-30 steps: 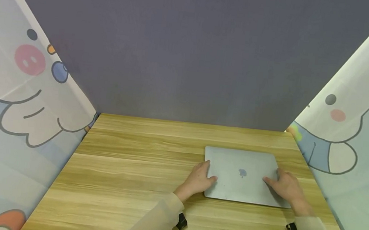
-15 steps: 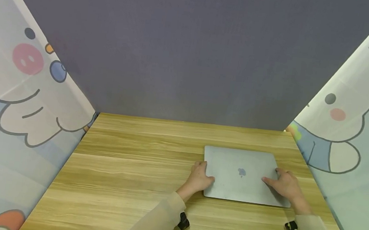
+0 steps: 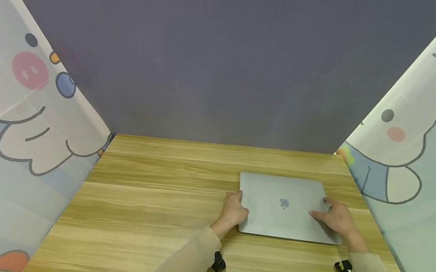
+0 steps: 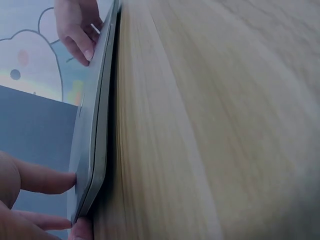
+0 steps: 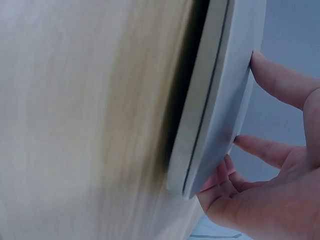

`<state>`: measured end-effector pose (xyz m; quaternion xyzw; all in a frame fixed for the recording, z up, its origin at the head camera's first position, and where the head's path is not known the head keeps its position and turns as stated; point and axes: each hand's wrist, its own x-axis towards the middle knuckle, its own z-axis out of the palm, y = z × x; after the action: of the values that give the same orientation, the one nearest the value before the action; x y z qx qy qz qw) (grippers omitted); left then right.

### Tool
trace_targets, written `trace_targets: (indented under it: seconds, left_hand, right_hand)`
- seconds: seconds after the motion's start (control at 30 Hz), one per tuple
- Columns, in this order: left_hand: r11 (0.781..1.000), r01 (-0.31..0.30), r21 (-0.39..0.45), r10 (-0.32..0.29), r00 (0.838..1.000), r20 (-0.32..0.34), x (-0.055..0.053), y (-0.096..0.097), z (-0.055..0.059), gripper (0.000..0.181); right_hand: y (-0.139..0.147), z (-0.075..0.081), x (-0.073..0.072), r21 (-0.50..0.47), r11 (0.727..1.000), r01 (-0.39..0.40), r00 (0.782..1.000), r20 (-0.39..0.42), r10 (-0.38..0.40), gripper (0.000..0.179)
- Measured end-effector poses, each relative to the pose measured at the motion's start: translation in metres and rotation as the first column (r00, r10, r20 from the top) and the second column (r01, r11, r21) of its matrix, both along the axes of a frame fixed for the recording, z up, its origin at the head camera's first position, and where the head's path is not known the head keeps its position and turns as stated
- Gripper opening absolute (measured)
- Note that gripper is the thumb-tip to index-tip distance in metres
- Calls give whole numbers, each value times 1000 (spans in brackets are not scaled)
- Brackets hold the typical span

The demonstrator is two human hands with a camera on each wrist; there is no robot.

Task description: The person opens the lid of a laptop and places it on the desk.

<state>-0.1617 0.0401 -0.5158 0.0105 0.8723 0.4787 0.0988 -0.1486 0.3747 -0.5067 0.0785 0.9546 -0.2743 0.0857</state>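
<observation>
A closed silver laptop (image 3: 267, 193) with a logo on its lid lies flat on the wooden table, right of the middle. At its left side, my left hand (image 3: 233, 208) grips the edge, thumb on the lid. The left wrist view shows a fingertip (image 4: 81, 229) low against that laptop's corner, by the tabletop. Opposite, my right hand (image 3: 337, 216) holds the right side, its thumb further in on the lid. In the right wrist view, the right fingers (image 5: 222, 182) bend around the laptop's side edge; their tips are partly hidden.
The wood-grain table (image 3: 148, 208) extends left of the laptop. A dark grey panel (image 3: 224, 66) rises behind it. Cartoon-printed curtains hang on the left (image 3: 44, 137) and right (image 3: 402, 184). Each wrist carries a small black camera mount (image 3: 219, 263).
My left thumb has slid left across the lid, closer to the laptop's left edge. The right hand keeps about the same place. The whole head view has shifted slightly.
</observation>
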Motion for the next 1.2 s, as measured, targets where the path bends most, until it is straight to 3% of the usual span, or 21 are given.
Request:
trace_targets:
  seconds: [0.2,0.37,0.7,0.93,1.2]
  left_hand:
    - [998,-38,59,37,999,14,-2,1,-1,69]
    - [998,-48,49,48,999,-6,-3,3,-2,68]
    - [992,-52,116,55,998,-19,-5,4,0,68]
    - [990,-46,132,48,999,-13,-6,-1,-4,68]
    - [987,-34,160,40,999,-33,-11,-14,0,68]
  right_hand:
    - [2,-1,-1,-32,999,18,1000,25,-17,102]
    - [1,3,-1,-57,998,30,999,47,-27,103]
    - [6,5,-7,-59,998,14,1000,27,-12,103]
    - [4,3,-5,-64,998,24,999,32,-22,103]
    - [-5,5,-7,-65,998,-3,1000,-5,2,97]
